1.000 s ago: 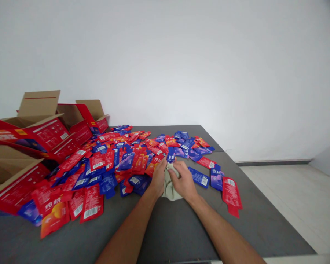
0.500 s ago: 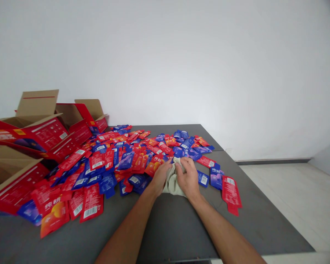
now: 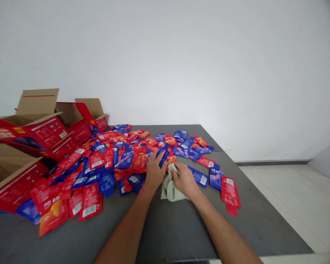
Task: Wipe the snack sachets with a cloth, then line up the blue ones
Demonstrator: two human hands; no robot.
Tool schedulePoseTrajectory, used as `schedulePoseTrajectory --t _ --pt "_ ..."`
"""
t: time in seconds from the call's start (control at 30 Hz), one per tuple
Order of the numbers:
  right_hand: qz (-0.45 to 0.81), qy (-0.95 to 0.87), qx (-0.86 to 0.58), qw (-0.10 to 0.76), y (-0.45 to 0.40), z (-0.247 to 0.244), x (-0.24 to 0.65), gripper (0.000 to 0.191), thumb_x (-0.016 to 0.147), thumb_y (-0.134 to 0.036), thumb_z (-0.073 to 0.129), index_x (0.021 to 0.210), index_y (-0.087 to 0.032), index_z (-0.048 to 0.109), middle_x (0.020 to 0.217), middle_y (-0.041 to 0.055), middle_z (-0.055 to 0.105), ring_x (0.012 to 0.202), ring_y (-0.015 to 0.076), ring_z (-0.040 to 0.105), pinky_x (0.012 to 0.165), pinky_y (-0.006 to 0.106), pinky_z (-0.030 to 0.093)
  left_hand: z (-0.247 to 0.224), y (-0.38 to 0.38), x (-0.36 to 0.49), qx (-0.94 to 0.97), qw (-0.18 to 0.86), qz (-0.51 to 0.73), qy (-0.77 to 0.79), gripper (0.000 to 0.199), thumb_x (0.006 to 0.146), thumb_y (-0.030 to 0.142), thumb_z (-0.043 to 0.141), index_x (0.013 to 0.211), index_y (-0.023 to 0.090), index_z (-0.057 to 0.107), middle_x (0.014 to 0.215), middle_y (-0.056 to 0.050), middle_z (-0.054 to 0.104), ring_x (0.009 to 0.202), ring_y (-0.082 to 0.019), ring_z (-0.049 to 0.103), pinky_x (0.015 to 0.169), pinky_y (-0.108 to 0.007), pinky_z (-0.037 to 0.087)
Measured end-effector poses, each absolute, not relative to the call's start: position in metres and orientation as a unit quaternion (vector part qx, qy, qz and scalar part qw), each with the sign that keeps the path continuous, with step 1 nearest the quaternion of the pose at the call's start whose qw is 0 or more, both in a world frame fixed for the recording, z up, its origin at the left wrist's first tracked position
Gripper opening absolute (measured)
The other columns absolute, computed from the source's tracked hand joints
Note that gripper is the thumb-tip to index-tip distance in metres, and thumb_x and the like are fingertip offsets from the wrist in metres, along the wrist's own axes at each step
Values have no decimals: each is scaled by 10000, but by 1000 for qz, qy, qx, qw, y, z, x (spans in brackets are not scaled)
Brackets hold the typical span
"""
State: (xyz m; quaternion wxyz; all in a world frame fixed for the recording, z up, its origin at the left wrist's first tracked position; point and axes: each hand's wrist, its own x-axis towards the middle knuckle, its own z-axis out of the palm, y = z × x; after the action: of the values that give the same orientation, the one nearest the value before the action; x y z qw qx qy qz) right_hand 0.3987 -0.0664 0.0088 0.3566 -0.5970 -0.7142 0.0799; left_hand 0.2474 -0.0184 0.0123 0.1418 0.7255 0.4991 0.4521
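Note:
A pale green cloth [image 3: 170,190] lies crumpled on the dark grey table [image 3: 178,227]. My right hand [image 3: 184,178] is closed on its upper part, bunching it. Left of it, my left hand [image 3: 156,169] has its fingers on a blue pouch [image 3: 163,154], which is tilted up at the edge of the pile. Just beyond my right hand lies another blue pouch [image 3: 199,177] with a barcode showing. Some of the fingertips on both hands are hidden.
A spread pile of red pouches [image 3: 97,160] and blue pouches covers the table's left and middle. Open red cardboard boxes [image 3: 49,132] stand at the left. A red pouch [image 3: 230,192] lies toward the right table edge. A white wall [image 3: 165,62] rises behind.
My left hand has let go of the cloth and moved left onto a blue pouch. My right hand still grips the cloth, which now lies looser and slightly nearer me.

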Motion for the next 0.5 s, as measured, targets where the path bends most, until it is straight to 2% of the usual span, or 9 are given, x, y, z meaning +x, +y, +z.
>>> schedulePoseTrajectory --t 0.1,0.17,0.23,0.33,0.5 --pt "49 -693 -662 279 -61 12 417 136 851 -157 546 837 -166 681 872 103 671 868 219 602 796 308 418 5 -12 242 702 59 406 582 453 852 287 580 1301 244 618 1490 -122 446 1384 -346 367 1134 -558 281" --pt "29 -673 -698 243 -57 8 428 119 807 -150 574 785 -163 691 833 117 666 858 238 600 790 336 413 0 -9 240 687 46 403 603 430 834 290 602 1259 241 646 1492 -136 435 1409 -383 306 1124 -608 251" --pt "9 -640 -735 225 -54 1 436 99 752 -176 624 787 -170 717 932 154 671 917 283 592 783 376 413 -5 -8 240 686 53 422 590 391 824 267 600 1205 225 678 1476 -144 449 1418 -396 278 1130 -619 226" --pt "4 -600 -771 215 -54 -6 441 164 705 -230 658 838 -197 748 1093 186 647 998 349 572 782 436 414 -11 -7 246 704 92 463 531 354 797 208 598 1131 230 714 1411 -127 515 1390 -370 332 1151 -573 238" --pt "48 -588 -785 188 -56 -2 439 225 683 -220 631 866 -218 761 977 165 679 1005 355 579 823 481 403 -17 -11 258 727 173 481 458 331 776 151 587 1063 233 731 1286 -119 605 1279 -325 468 1128 -531 313"
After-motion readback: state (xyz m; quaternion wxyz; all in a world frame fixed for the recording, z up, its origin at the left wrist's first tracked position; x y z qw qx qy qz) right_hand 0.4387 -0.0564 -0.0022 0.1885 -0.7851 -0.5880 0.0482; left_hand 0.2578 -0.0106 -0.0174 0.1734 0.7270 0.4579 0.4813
